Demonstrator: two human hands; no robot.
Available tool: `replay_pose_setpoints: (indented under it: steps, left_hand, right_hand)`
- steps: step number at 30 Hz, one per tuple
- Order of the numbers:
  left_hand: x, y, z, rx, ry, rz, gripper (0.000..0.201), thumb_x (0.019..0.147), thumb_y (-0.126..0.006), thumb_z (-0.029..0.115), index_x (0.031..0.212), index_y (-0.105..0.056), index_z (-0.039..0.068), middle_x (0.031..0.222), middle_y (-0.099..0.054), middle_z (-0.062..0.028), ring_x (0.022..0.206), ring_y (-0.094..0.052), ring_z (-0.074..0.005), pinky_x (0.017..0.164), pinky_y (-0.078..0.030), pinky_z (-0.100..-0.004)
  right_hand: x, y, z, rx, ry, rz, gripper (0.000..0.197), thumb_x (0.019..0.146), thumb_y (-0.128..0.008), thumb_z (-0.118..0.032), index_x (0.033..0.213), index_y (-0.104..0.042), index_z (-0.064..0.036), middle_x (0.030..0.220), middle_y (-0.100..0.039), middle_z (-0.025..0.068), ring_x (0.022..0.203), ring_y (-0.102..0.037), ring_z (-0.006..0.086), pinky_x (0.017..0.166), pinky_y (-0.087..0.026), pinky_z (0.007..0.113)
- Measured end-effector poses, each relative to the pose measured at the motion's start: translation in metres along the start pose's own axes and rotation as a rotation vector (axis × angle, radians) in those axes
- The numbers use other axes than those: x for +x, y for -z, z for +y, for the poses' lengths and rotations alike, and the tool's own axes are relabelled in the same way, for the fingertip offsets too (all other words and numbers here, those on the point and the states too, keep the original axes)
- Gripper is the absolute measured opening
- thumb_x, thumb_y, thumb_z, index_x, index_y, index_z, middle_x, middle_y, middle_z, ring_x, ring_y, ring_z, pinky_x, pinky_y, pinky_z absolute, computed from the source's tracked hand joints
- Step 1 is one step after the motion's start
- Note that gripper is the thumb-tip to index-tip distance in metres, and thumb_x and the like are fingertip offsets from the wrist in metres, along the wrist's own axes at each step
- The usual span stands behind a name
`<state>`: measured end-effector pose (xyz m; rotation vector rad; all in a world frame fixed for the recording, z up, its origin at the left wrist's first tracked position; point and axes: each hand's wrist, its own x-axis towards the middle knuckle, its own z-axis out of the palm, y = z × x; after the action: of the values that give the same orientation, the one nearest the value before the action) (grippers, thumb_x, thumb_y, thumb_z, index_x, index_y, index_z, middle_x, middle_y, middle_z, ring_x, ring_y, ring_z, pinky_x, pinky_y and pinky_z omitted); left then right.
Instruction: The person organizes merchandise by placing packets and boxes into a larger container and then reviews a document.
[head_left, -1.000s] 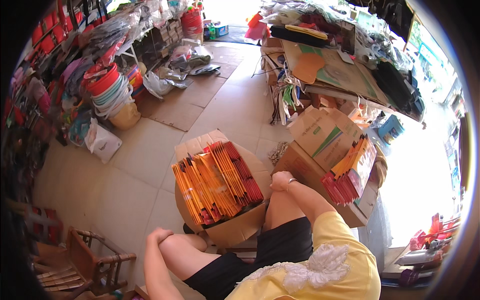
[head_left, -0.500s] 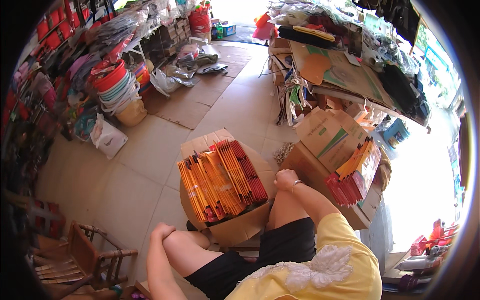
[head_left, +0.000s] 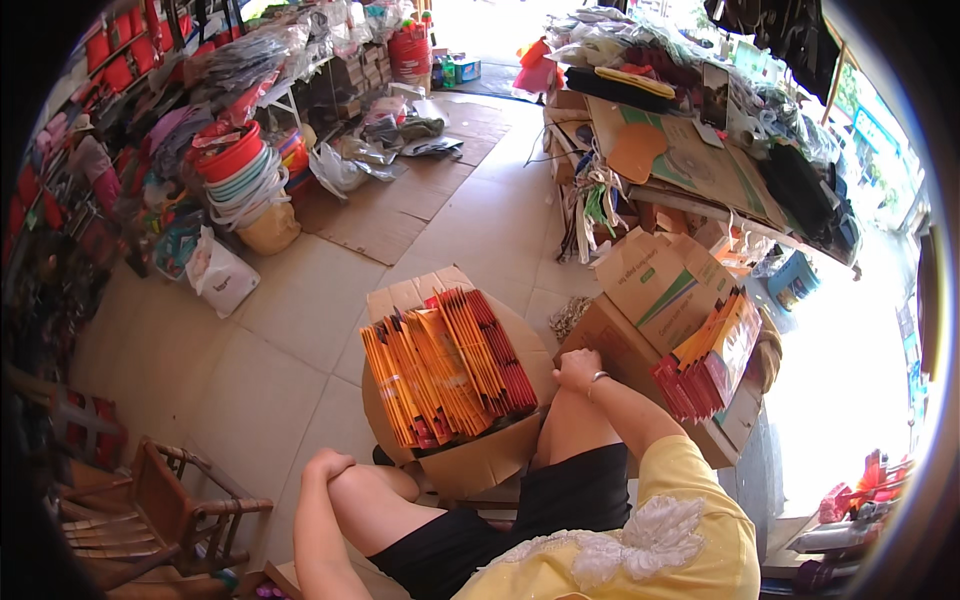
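My left hand (head_left: 328, 465) lies over my left knee, its fingers stretched along the knee with nothing held. My right hand (head_left: 578, 370), with a bracelet (head_left: 597, 377) at the wrist, rests on my right knee. Its fingers are curled in and nothing shows in them. Between my knees stands an open cardboard box (head_left: 480, 470) packed with orange packets (head_left: 425, 370) standing on edge. Dark red packets (head_left: 503, 350) fill its right side. Neither hand touches the packets.
To the right, a second cardboard box (head_left: 610, 330) carries more red and orange packets (head_left: 705, 360). A bamboo chair (head_left: 190, 500) stands at the lower left. Stacked buckets (head_left: 240, 170) and a white bag (head_left: 220, 275) are farther left. A loaded table (head_left: 690, 160) stands at the far right.
The whole view has shifted slightly, with the surroundings a little lower. My hands stay on my knees and the packets have not moved.
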<state>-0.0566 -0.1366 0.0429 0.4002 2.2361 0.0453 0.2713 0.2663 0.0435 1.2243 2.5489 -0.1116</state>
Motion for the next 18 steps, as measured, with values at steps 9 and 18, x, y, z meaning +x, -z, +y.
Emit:
replay_pose_setpoints:
  steps: [9, 18]
  left_hand:
    - [0.0, 0.0, 0.003, 0.021, 0.019, -0.075, 0.046, 0.074, -0.06, 0.036, 0.109, -0.066, 0.007, 0.116, -0.061, -0.0144, 0.106, -0.058, -0.0278, 0.092, -0.044, -0.0348]
    - [0.003, -0.004, -0.002, 0.006, 0.015, -0.072, 0.048, 0.074, -0.06, 0.037, 0.109, -0.065, 0.004, 0.116, -0.061, -0.0162, 0.106, -0.058, -0.0277, 0.092, -0.044, -0.0352]
  right_hand:
    - [0.003, 0.007, -0.004, -0.097, 0.06, -0.185, 0.048, 0.079, -0.055, -0.044, 0.104, -0.066, -0.005, 0.109, -0.064, 0.0114, 0.105, -0.059, 0.0233, 0.088, -0.043, 0.039]
    - [-0.001, 0.01, -0.005, -0.041, 0.054, -0.39, 0.051, 0.078, -0.054, -0.047, 0.106, -0.066, -0.0062, 0.112, -0.063, 0.0112, 0.107, -0.059, 0.0234, 0.09, -0.042, 0.039]
